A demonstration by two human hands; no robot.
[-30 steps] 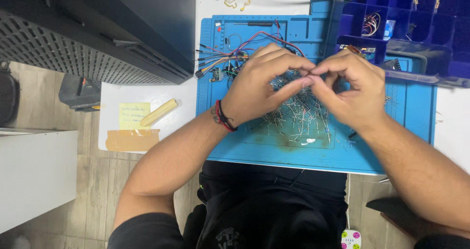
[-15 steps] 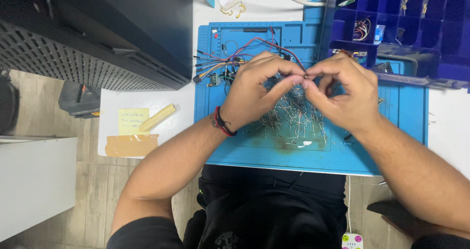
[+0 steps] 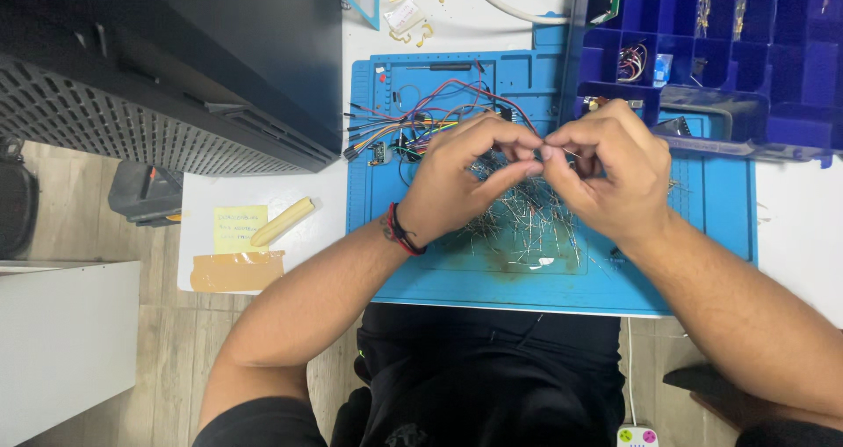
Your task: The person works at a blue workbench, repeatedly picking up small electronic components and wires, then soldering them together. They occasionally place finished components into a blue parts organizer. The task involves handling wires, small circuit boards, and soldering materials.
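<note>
— What is lying at the left of the bench?

— A yellow sticky note and a strip of brown tape are sitting on the white table; a dark equipment case is looming above them.

— And the hands?

— The left hand is curling inward, wrist banded in red and black, forearm angling up from the lower left; the right hand is mirroring it, forearm running in from the lower right; the fingertips of both are meeting and pinching a thin wire component, too small to identify.

— Where is that happening?

— Over the blue work mat, just above a heap of loose metal leads; coloured jumper wires are trailing at the mat's upper left; a blue compartment box is standing at the right.
</note>
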